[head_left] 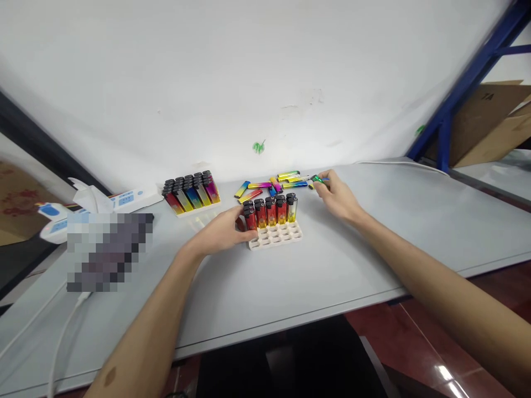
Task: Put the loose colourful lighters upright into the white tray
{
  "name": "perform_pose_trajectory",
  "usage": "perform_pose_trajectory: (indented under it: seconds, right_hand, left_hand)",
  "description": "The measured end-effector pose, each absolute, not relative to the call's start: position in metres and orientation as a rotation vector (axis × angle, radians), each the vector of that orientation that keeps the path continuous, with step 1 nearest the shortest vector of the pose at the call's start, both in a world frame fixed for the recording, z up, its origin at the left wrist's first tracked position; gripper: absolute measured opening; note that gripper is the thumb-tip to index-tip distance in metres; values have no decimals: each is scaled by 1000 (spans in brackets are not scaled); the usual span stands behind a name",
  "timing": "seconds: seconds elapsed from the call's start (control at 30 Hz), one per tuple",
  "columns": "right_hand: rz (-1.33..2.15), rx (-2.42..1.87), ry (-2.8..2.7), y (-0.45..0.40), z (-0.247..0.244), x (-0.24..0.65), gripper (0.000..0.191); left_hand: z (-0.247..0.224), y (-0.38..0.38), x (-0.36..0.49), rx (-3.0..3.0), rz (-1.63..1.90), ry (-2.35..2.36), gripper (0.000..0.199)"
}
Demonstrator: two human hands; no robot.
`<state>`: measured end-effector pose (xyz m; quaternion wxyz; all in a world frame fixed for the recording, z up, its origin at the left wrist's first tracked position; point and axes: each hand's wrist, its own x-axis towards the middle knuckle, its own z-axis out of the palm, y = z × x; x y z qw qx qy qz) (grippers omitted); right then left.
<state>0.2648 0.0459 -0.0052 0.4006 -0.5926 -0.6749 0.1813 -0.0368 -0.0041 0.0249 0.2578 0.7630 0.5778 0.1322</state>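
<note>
A white slotted rack [277,236] stands mid-table, its back rows filled with upright lighters [271,211], mostly red and yellow; the front slots hold none. My left hand [224,231] is closed around the rack's left end, fingers at a red lighter [250,218] there. My right hand [332,193] is to the right, behind the rack, closed on a green lighter [318,179] between thumb and fingers. Several colourful lighters [260,186] lie loose behind the rack, left of my right hand.
Back left, a second rack [199,210] holds several rows of upright lighters. Farther left are white power strips [135,199], a pixelated dark object [114,254] and white cables. A white wall borders the table's back. Cardboard boxes [477,121] and a blue frame [443,138] are at the right.
</note>
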Motion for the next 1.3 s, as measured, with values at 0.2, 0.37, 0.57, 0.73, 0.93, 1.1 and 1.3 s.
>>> perform_pose_trajectory:
  seconds: [0.2,0.37,0.57,0.73,0.93,1.1,1.3]
  right_hand:
    - [489,-1439,-1755,46,-9,261,32]
    - [565,-1385,-1727,46,-13,259,31]
    - [685,-1381,-1644,41,-8,256,40]
    - [1038,-1236,-1456,42,-6,254,58]
    - [1228,-1197,-1341,44,-5,255,58]
    - [1300,-1186,-1292,42,-2,252,49]
    - [1320,-1174,-1302,40,-1,247,40]
  left_hand:
    - [24,-4,-36,2074,370,1549,42]
    - [22,-4,-36,2081,366,1550,46]
    - [20,-3,-37,2091,374,1530,48]
    - [20,-2,-37,2085,360,1531,48]
    - [21,-3,-36,2092,390,1517,51]
    - [22,-4,-34,2075,396,1524,51]
    - [22,-3,-34,2069,379,1525,52]
